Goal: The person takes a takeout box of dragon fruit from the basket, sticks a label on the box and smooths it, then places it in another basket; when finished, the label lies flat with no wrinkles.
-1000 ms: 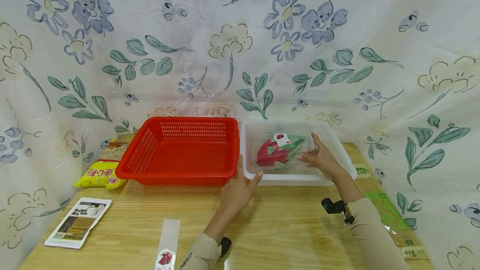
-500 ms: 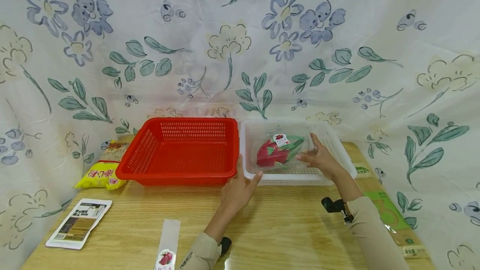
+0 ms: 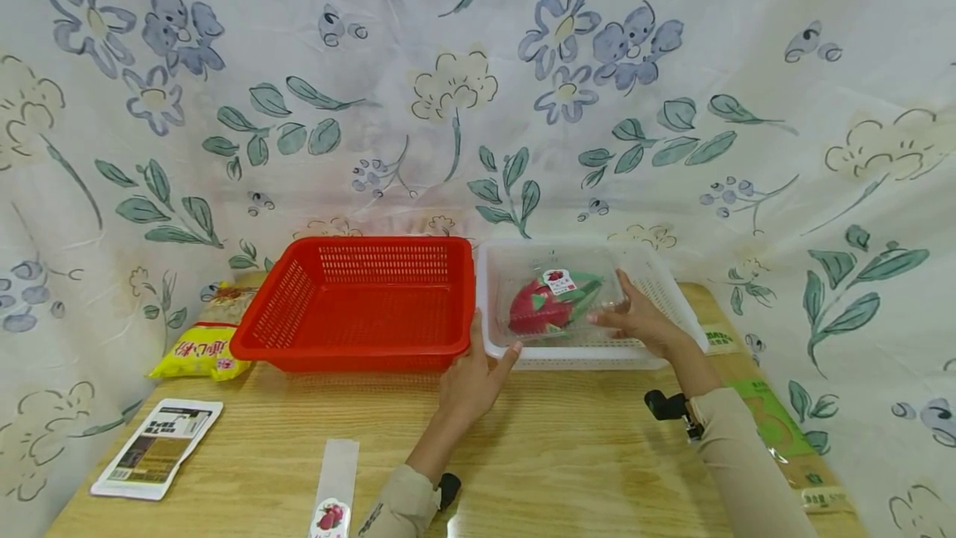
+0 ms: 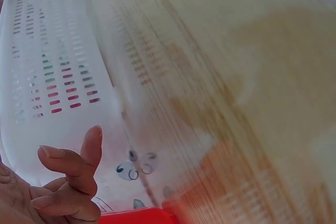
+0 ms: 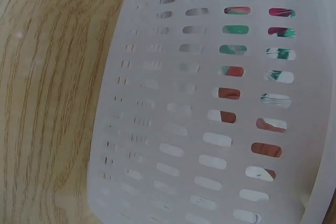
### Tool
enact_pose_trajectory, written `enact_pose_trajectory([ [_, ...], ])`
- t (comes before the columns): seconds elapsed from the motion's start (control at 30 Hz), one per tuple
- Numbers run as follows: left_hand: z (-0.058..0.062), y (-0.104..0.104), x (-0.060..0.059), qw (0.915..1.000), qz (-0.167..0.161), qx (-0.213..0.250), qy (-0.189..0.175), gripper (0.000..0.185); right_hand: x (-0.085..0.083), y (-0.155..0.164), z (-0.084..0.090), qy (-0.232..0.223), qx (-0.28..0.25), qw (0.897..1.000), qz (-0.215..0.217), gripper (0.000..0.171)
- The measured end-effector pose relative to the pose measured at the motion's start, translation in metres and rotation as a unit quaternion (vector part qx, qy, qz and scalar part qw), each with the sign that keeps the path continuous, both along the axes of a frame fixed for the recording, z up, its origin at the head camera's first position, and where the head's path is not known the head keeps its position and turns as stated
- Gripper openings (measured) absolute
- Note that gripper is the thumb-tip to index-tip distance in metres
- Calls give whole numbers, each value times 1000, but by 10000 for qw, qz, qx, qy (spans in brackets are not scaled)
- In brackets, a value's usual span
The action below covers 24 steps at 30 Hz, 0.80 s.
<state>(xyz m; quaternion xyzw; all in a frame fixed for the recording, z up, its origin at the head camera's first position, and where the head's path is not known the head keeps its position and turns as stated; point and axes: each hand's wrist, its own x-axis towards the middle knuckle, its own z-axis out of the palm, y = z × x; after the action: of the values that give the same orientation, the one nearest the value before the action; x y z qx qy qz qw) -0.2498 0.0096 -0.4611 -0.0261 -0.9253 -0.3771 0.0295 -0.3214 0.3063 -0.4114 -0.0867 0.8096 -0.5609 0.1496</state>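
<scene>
**Clear fruit box held inside the white basket**

Now a clear plastic clamshell box with a red dragon fruit (image 3: 556, 305) is grasped at its right end by the right hand (image 3: 635, 320) — it sits inside the white perforated plastic basket (image 3: 672, 293). The left hand (image 3: 472, 376) is laid against the basket's near left corner, fingers relaxed and spread. A red perforated plastic basket (image 3: 358, 305) stands just beside the white one on the wooden table (image 3: 568, 455). Well apart to the left lie a yellow snack bag (image 3: 197, 350) and a printed white card (image 3: 157, 447).
</scene>
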Motion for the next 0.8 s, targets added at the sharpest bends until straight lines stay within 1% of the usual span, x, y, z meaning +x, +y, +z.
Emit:
enact_pose_trajectory([
  [0.13, 0, -1, 1, 10000, -8, 9, -21, 95, -2, 2, -1, -93, 61, 9999, 78, 113],
  [0.3, 0, -2, 1, 9999, -31, -58, 75, 95, -4, 2, -1, -176, 267, 9994, 139, 115],
  [0.47, 0, -1, 1, 10000, -43, -63, 13, 96, -7, 5, 0, -178, 452, 9985, 245, 117],
  [0.8, 0, -1, 1, 10000, -73, 35, -8, 95, -14, 10, -3, -354, 311, 9985, 268, 117],
])
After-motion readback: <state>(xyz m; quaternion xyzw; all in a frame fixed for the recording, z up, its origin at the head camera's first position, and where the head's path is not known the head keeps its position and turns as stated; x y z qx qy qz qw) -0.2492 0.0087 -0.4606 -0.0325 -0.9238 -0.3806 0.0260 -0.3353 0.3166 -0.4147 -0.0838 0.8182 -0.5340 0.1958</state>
